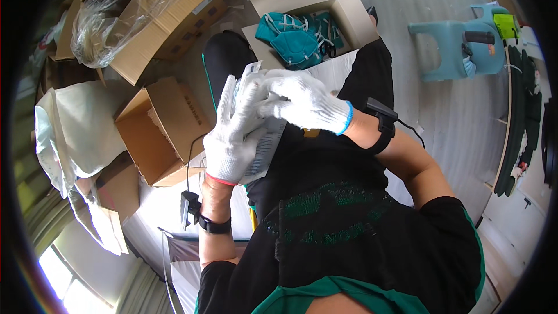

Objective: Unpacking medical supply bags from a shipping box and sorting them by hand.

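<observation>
White knit gloves cover both my hands, which meet over my lap at a pale printed packet (268, 146). My left hand (233, 139), with a red cuff, holds it from the left, a couple of fingers stretched along it. From the right, my right hand (305, 100), with a blue cuff, has its fingers bent in a pinch at the packet's upper part. The gloves hide most of the packet and the exact fingertip contact. Just beyond my hands, an open carton (356, 20) holds several teal face masks (296, 46) with white straps and black-handled scissors (329, 50).
Left of me are an open brown box (152, 139), a larger carton (174, 9) with clear plastic film (96, 35), and a white sack (87, 122). A light-blue stool (447, 52) stands at far right, near dark clothing-like items (520, 122) along the wall.
</observation>
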{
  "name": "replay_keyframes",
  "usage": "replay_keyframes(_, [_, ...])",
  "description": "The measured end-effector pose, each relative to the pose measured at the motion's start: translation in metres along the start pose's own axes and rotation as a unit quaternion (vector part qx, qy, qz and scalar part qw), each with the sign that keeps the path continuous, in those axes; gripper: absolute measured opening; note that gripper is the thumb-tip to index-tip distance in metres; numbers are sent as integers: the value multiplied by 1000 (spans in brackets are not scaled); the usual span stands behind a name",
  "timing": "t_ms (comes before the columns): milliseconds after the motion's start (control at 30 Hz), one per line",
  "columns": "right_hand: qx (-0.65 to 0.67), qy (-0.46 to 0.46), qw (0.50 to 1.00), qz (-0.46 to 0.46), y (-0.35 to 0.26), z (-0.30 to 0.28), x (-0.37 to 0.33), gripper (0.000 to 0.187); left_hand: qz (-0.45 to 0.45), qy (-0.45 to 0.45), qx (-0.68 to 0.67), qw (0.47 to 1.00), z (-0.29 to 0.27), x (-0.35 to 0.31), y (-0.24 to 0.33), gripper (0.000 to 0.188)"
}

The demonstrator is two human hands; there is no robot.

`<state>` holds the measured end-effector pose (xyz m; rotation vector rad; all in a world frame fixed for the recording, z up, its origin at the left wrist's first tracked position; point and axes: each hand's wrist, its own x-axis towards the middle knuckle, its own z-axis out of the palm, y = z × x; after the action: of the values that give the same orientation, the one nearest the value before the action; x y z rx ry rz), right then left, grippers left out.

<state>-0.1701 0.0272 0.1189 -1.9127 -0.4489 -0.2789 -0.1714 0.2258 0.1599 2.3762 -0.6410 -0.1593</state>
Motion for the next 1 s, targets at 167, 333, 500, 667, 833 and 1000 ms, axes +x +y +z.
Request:
replay_keyframes(167, [-29, 86, 993, -78, 2, 19, -5, 11, -86, 9, 3, 996, 5, -3, 2, 33])
replay_keyframes(333, [-53, 100, 991, -73, -7, 35, -8, 9, -158, -47, 47, 985, 10, 0, 1, 20])
replay_keyframes(500, [-101, 26, 983, 148, 0, 49, -10, 12, -129, -39, 117, 984, 29, -6, -4, 15])
replay_keyframes(667, [-53, 3, 901, 431, 12, 56, -4, 43, -48, 12, 208, 977, 47, -13, 3, 18])
replay_keyframes(833, [-209, -246, 876, 359, 52, 57, -12, 37, 1, 28, 261, 965, 51, -15, 15, 23])
replay_keyframes(1000, [266, 36, 872, 409, -3, 23, -5, 22, 28, 31, 26, 999, 17, -8, -21, 19])
